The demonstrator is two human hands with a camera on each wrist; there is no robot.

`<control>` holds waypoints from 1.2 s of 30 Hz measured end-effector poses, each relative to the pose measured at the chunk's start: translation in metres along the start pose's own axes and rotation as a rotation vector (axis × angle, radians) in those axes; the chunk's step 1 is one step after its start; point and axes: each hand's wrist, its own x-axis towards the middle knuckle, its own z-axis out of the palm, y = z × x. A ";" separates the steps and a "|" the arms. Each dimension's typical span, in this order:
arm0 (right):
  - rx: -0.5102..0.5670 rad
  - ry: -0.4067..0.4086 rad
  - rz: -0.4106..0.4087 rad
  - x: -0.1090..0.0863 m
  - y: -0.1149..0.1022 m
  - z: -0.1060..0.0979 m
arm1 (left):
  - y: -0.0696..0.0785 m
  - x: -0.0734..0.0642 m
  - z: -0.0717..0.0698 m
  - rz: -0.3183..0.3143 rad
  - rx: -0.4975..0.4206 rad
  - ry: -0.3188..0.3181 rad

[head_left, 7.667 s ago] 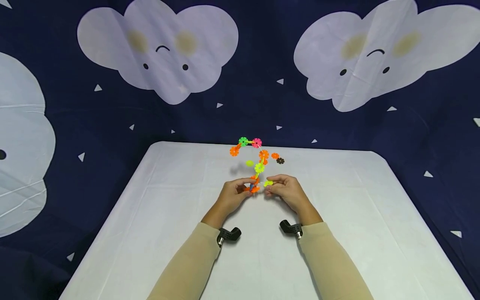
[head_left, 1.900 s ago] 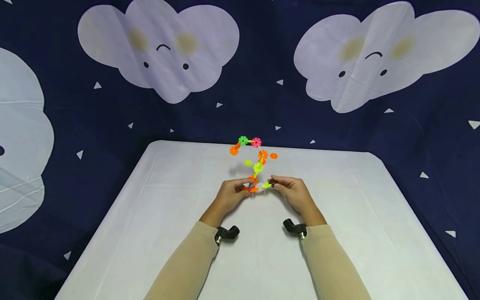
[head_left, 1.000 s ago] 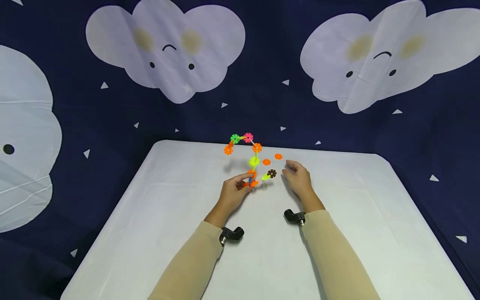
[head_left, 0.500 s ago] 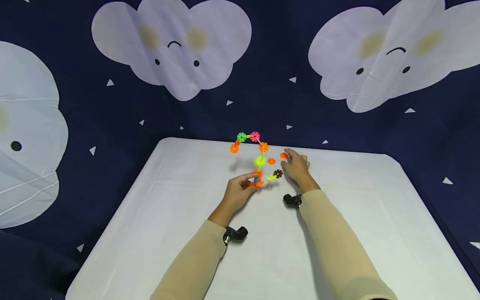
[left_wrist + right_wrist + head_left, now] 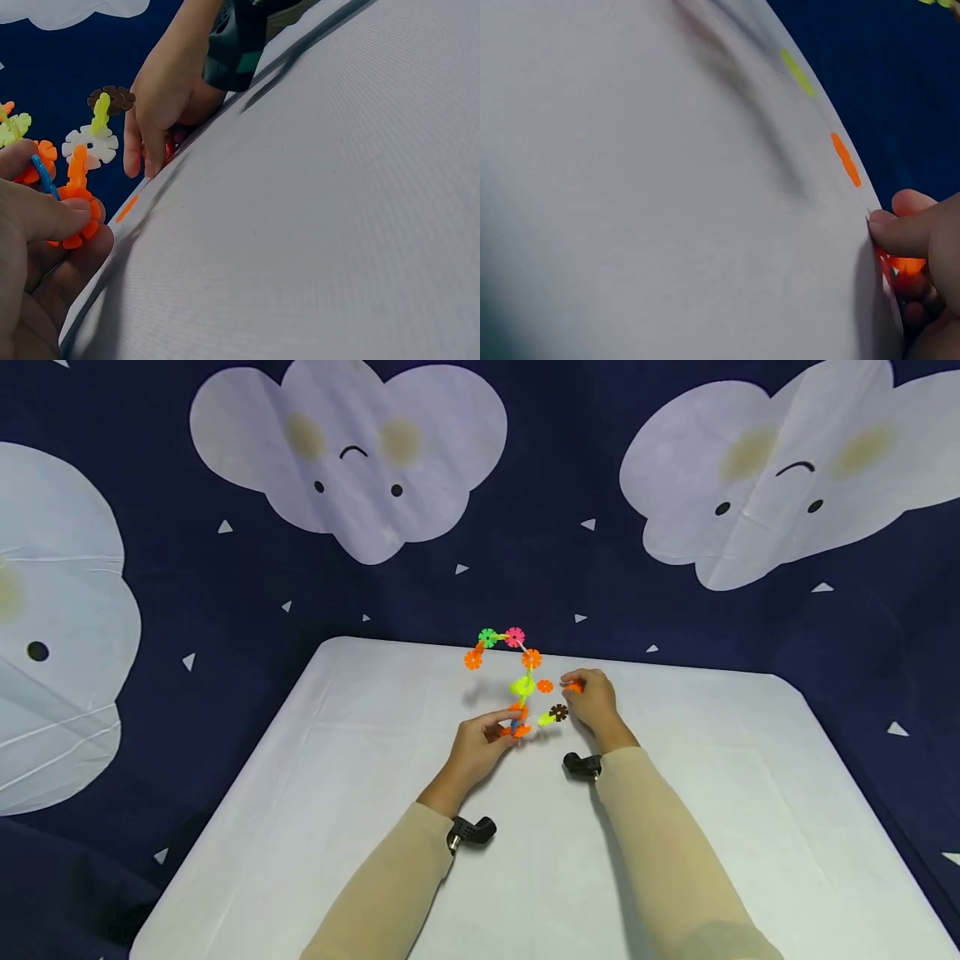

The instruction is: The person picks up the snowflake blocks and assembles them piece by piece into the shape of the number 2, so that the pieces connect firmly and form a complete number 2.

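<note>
In the head view my left hand (image 5: 478, 745) grips a chain of interlocked notched plastic discs near its base. Its thumb and fingertips are on an orange disc (image 5: 79, 214) beside a blue disc (image 5: 45, 177). The chain rises through a yellow disc (image 5: 522, 687) to a pink disc (image 5: 514, 637) and a green disc (image 5: 487, 638). Out on a side branch are a white disc (image 5: 103, 148), a yellow one and a brown disc (image 5: 558, 712). My right hand (image 5: 596, 703) pinches a loose orange disc (image 5: 573, 687), partly covered by its fingers.
Another orange disc (image 5: 846, 160) and a yellow disc (image 5: 798, 73) lie flat on the white table (image 5: 360, 827). Behind the table's far edge hangs a dark blue cloth (image 5: 525, 585) with clouds. Both wrists wear black camera mounts (image 5: 474, 831).
The brown disc, first loose on the table, was joined to the chain's side branch. My right hand then let go, reached to the far orange disc and drew it slightly nearer.
</note>
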 end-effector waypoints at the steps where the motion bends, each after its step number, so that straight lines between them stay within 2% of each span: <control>1: 0.009 0.000 -0.006 -0.002 0.000 -0.001 | 0.000 0.000 0.000 0.000 0.003 0.001; 7: 0.050 0.030 0.004 -0.016 0.003 -0.004 | 0.002 -0.001 -0.002 -0.004 0.008 0.000; 13: 0.191 0.059 0.030 -0.031 0.007 -0.010 | 0.002 -0.001 -0.002 0.013 -0.003 0.010; 16: 0.265 0.042 0.023 -0.038 0.009 -0.013 | 0.003 -0.001 -0.003 0.018 -0.017 0.009; 23: 0.426 -0.065 0.056 -0.049 0.009 -0.018 | 0.003 -0.001 -0.001 0.007 -0.024 0.006; 30: 0.531 -0.059 0.038 -0.056 0.011 -0.018 | 0.003 0.000 0.000 0.021 -0.029 0.004; 36: 0.661 -0.028 0.022 -0.065 0.011 -0.018 | 0.001 -0.001 0.000 0.020 -0.016 0.005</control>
